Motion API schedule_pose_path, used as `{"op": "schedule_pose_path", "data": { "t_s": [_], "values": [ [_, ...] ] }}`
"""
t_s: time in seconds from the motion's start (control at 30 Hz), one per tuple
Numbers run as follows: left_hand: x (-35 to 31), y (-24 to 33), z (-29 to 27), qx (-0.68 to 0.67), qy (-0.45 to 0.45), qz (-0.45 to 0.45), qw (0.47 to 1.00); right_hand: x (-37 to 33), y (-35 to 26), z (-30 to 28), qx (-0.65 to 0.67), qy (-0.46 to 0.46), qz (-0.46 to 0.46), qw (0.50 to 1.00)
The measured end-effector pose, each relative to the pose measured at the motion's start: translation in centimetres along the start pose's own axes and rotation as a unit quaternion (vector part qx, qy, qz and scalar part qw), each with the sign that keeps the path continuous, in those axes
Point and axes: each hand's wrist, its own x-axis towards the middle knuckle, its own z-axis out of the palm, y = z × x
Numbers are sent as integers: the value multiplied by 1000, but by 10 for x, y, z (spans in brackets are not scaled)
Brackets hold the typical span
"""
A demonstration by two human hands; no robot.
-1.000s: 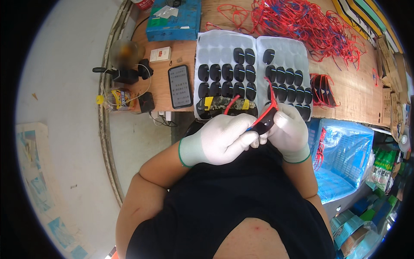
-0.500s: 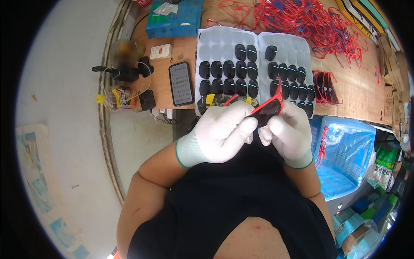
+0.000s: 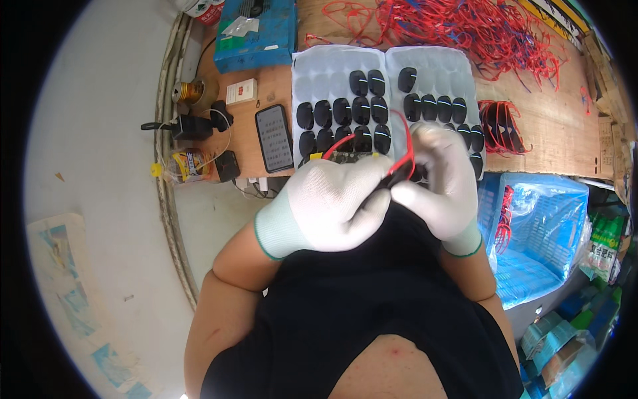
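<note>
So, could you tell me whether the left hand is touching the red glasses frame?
Touching. The head view shows the left hand and right hand closed around the red glasses frame, which emerges from between their gloved fingers.

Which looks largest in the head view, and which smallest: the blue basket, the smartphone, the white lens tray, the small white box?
1. white lens tray
2. blue basket, close to the tray in size and partly cut off, so unsure
3. smartphone
4. small white box

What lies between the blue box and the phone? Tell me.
In the head view, between the blue box and the phone lies a small white card-like packet on bare wooden tabletop.
</note>
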Motion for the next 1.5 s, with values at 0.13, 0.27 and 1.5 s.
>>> {"op": "schedule_pose_path", "data": {
  "t_s": [0.13, 0.27, 1.5],
  "values": [
    [24, -16, -10, -119, -145, 39, 982, 20, -15, -35, -179, -225, -124, 950],
    [79, -123, 10, 88, 45, -248, 964, 15, -33, -27, -212, -218, -132, 944],
    [12, -24, 40, -652, 102, -298, 690, -8, -16, -13, -225, -82, -59, 969]
  ]
}}
